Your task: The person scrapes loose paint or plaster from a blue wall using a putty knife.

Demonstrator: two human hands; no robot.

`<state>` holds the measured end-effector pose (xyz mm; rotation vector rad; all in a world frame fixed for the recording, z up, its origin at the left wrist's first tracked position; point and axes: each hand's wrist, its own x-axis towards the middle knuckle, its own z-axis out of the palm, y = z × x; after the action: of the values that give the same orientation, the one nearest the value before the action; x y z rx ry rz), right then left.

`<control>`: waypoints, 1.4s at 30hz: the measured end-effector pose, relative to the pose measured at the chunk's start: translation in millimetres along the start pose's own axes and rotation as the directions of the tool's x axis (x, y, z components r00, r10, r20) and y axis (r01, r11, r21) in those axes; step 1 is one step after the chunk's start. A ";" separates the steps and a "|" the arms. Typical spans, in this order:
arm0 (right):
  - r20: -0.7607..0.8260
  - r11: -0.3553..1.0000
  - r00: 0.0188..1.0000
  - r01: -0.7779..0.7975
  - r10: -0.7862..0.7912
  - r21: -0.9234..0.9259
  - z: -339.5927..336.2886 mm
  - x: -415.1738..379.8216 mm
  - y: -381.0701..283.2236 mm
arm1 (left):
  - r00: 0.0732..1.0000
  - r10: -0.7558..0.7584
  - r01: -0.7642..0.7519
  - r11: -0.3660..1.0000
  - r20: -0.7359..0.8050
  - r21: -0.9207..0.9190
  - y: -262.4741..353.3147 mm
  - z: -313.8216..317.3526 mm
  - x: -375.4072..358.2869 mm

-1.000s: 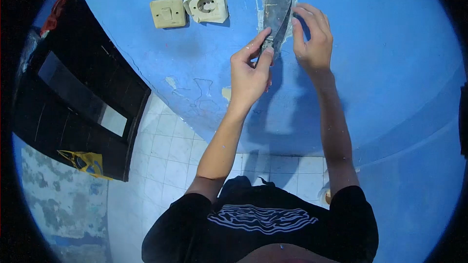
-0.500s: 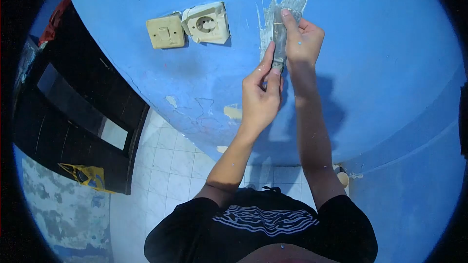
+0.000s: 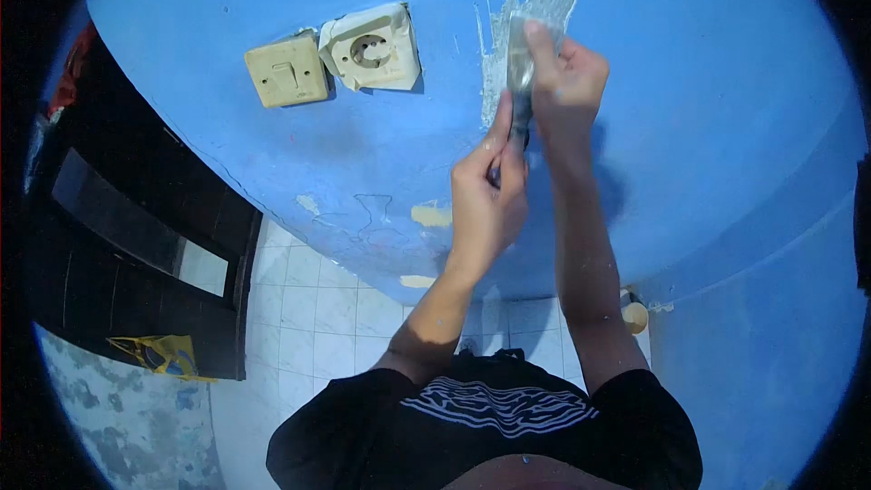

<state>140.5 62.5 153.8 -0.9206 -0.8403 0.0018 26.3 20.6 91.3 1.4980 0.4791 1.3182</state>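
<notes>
A putty knife (image 3: 521, 73) is held up against the blue wall (image 3: 726, 127), its blade upward over a scraped grey patch (image 3: 555, 7) with ragged edges. My left hand (image 3: 490, 195) is closed around its dark handle from below, forefinger stretched along it. Higher up, my right hand (image 3: 572, 82) grips the side of the blade, with the thumb lying on its face near the top. The fingers behind the blade are partly hidden, and the right hand is slightly blurred.
Left of the patch are a yellowed light switch (image 3: 287, 71) and a wall socket (image 3: 370, 51) with a peeling cover. Bare spots (image 3: 432, 216) mark the lower wall. White floor tiles (image 3: 336, 308) lie below; dark furniture (image 3: 136, 209) with a yellow bag (image 3: 163, 356) stands left.
The putty knife has tilted, and its blade now catches the light. Both hands keep their hold on it. The view has shifted a little, moving the switch and socket leftward.
</notes>
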 end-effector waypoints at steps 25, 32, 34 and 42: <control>0.011 0.905 1.000 -0.001 0.007 -0.426 -12.1 15.3 -13.4 | 0.983 -0.177 0.184 0.927 0.054 -0.327 19.3 12.0 -2.6; 0.033 0.918 0.999 -0.001 0.016 -0.397 -13.5 10.3 -28.9 | 0.946 -0.291 0.320 0.776 0.142 -0.543 19.8 13.2 -1.7; 0.032 0.917 0.999 0.015 -0.002 -0.399 -9.5 12.5 -32.2 | 0.894 -0.373 0.439 0.631 0.247 -0.639 20.8 -0.8 5.2; 0.020 0.936 1.000 -0.005 0.012 -0.353 -6.1 12.6 -17.6 | 0.906 -0.325 0.423 0.666 0.271 -0.614 21.0 6.4 -3.7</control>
<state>147.2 51.4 172.3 -1.2640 -0.8721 -0.1361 24.1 6.8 108.5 0.8144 0.1701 0.8965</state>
